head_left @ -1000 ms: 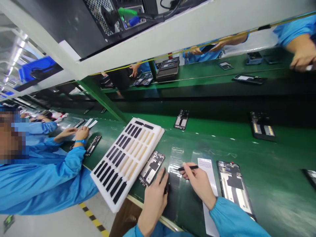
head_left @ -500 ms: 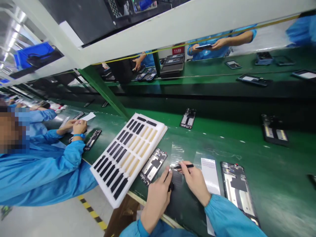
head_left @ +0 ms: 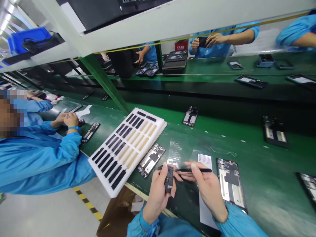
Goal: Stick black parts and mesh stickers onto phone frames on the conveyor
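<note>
My left hand [head_left: 158, 187] is closed around a small black phone part [head_left: 169, 181], a plastic cover-like piece, held above the bench's front edge. Between the fingers of my right hand [head_left: 207, 184] are black tweezers [head_left: 195, 170], their tip pointing left and meeting the upper part of the piece; whether the tip grips anything is too small to tell. Left of my hands lies an opened phone [head_left: 151, 160]. A second opened phone [head_left: 230, 181] lies to the right of my right forearm. Partly under my right hand is a white sticker sheet [head_left: 206, 204], and a clear film strip [head_left: 174, 153] lies just beyond.
A white foam tray [head_left: 111, 184] with black and tan strips overhangs the bench's front edge. Further phones lie on the green belt [head_left: 222, 125]. A green post [head_left: 105, 84] rises behind the tray. A co-worker's blue sleeve [head_left: 49, 164] is at left; others work across.
My left hand has lifted and turned, bringing the black phone part into view. My right hand has turned over, and the tweezers now point left at the part. On the belt, a phone has shifted right.
</note>
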### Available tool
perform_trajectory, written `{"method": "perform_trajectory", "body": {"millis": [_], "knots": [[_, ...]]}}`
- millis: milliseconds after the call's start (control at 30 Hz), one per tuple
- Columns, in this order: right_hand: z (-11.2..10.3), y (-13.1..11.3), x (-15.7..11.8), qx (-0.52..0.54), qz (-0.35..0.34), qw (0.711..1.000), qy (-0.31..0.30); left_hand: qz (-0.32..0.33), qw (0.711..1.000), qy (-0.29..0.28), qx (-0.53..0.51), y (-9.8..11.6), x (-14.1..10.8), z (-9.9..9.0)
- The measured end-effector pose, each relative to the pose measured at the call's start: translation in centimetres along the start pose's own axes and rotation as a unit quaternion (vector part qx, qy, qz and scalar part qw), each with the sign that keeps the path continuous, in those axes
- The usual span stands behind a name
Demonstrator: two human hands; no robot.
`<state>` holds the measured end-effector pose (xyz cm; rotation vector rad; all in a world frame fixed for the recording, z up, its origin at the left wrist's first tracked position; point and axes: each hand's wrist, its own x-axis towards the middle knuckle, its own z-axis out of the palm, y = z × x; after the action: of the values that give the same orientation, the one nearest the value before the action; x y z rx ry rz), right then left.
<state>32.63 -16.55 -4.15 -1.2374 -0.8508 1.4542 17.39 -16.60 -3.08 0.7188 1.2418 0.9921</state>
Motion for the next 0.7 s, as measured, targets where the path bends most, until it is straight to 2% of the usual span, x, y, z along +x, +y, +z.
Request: {"method": "perform_trajectory", "body": {"millis": [133,367,700], "knots": [[0.05,0.08,-0.06,0.010,-0.002,1.000,-0.004,-0.005,0.998,-0.011,-0.057,0.24,-0.09,0.31],[0.04,-0.46,-0.30,0.005,-0.010,1.000,-0.003,-0.002,0.997,-0.008,-0.077,0.37,-0.25,0.58],[-0.09,0.40,-0.59,-0.068,-0.086,0.994,0.017,0.006,0.997,-0.015,-0.077,0.07,-0.66,0.26]]}}
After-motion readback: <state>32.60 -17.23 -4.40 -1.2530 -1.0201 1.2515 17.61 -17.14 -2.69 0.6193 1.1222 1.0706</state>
